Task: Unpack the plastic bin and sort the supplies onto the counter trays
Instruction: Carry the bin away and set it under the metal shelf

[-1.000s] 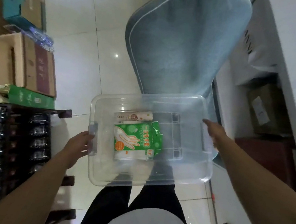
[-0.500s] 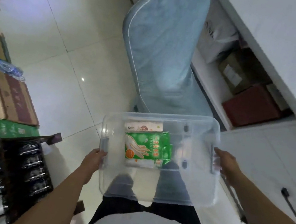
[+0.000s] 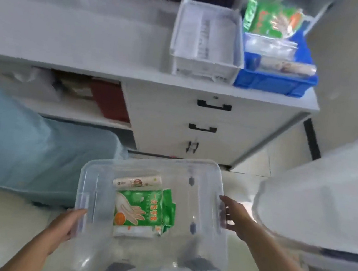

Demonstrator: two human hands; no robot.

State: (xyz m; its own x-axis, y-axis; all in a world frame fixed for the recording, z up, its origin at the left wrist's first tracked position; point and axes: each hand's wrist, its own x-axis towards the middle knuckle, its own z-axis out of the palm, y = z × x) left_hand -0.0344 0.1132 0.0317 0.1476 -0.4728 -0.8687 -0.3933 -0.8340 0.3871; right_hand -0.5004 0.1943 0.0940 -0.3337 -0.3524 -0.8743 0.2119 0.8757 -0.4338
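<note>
I carry a clear plastic bin (image 3: 208, 184) in front of my waist. My left hand (image 3: 66, 225) grips its left handle and my right hand (image 3: 234, 215) grips its right handle. Inside the bin lie a green packet of disposable gloves (image 3: 143, 208) and a white roll package (image 3: 136, 181) just behind it. On the white counter (image 3: 72, 37) stand a white tray (image 3: 206, 41) and, right of it, a blue tray (image 3: 276, 80) holding green packets and clear bags.
A drawer cabinet (image 3: 208, 128) with black handles sits under the counter straight ahead. A light blue chair (image 3: 24, 144) stands at the left, a white surface (image 3: 324, 200) at the right. Boxes fill the open shelf under the counter.
I have turned right with the bin; the counter, its trays and the drawer cabinet have come into view ahead and the chair has shifted to my left. Both hands keep their grip.
</note>
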